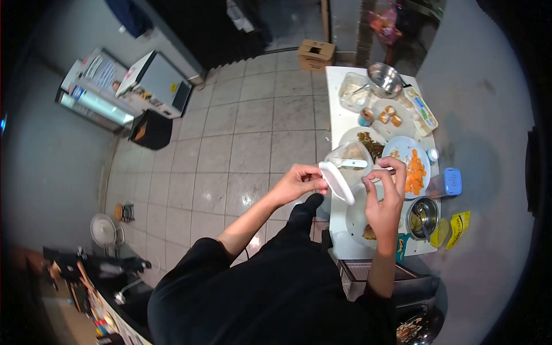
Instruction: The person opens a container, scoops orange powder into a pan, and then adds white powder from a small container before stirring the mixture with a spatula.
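Crowded white tabletop [339,123]: a plate of carrot pieces [415,171], a clear container [349,158] and a steel pot [422,215] hem in both hands [384,198], leaving bare surface only along the near left edge. To the left, the tiled floor [253,144] lies open.

This looks like a small food-prep kitchen, perhaps of a shop or stall, though the fisheye view blurs much. A white table [336,123] against a grey wall carries a steel bowl [384,79] at its far edge, a plate of orange cut pieces [409,167] along its right edge, and a small pot [422,216] near its near right corner. The floor is pale tile [253,144]. Two display fridges or freezers [123,86] stand across the room, with a cardboard box [315,54] on the floor beyond the table.
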A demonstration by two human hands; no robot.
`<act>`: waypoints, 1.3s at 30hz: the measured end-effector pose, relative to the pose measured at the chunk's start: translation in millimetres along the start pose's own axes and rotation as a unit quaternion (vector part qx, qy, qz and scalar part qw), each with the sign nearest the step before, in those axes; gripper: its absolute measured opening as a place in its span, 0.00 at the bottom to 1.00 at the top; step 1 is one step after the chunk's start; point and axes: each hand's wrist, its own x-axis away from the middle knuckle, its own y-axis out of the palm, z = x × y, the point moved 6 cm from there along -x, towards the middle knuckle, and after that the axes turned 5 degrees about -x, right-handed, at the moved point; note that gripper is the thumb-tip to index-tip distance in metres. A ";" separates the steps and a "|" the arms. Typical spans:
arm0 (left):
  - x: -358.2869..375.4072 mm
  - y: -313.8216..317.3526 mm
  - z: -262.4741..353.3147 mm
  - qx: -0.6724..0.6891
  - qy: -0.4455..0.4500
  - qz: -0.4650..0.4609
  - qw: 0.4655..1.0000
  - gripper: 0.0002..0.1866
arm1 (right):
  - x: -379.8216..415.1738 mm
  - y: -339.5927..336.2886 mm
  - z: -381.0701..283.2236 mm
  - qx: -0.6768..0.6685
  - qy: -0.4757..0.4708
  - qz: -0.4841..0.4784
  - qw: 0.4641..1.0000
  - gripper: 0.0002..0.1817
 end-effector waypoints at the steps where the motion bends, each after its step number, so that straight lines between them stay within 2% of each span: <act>1: 21.1 -2.1 -3.7 -0.013 0.005 0.043 0.999 0.10 | 6.8 7.9 -10.1 -0.021 -0.014 -0.021 0.999 0.10; 5: 106.5 -5.3 -14.8 -0.030 0.002 0.156 0.987 0.09 | 32.7 41.1 -47.6 -0.063 -0.043 -0.084 0.994 0.09; 9: 173.3 -15.8 -8.2 0.000 0.005 0.219 0.976 0.09 | 46.2 74.0 -86.8 -0.095 -0.074 -0.141 0.983 0.09; 14: 228.0 -40.3 3.7 0.010 0.039 0.283 0.958 0.09 | 44.2 118.6 -124.1 -0.121 -0.105 -0.186 0.969 0.08; 20: 278.8 -78.2 24.1 -0.008 0.039 0.356 0.934 0.10 | 36.8 177.7 -172.9 -0.124 -0.142 -0.220 0.957 0.05; 24: 298.5 -100.8 33.9 -0.006 0.059 0.373 0.926 0.10 | 32.4 203.7 -191.3 -0.104 -0.181 -0.243 0.947 0.04; 30: 303.3 -112.3 39.8 -0.017 0.055 0.383 0.922 0.10 | 27.9 211.4 -189.7 -0.138 -0.157 -0.206 0.956 0.04; 35: 287.6 -97.5 39.0 -0.016 0.058 0.352 0.934 0.10 | 31.5 193.5 -160.2 -0.094 -0.047 -0.248 0.963 0.08; 38: 271.2 -82.7 32.9 -0.006 0.053 0.335 0.941 0.10 | 34.0 170.1 -138.1 -0.105 -0.027 -0.205 0.973 0.09; 39: 266.1 -77.2 31.3 -0.006 0.049 0.328 0.943 0.10 | 35.8 162.4 -130.5 -0.084 -0.005 -0.216 0.973 0.06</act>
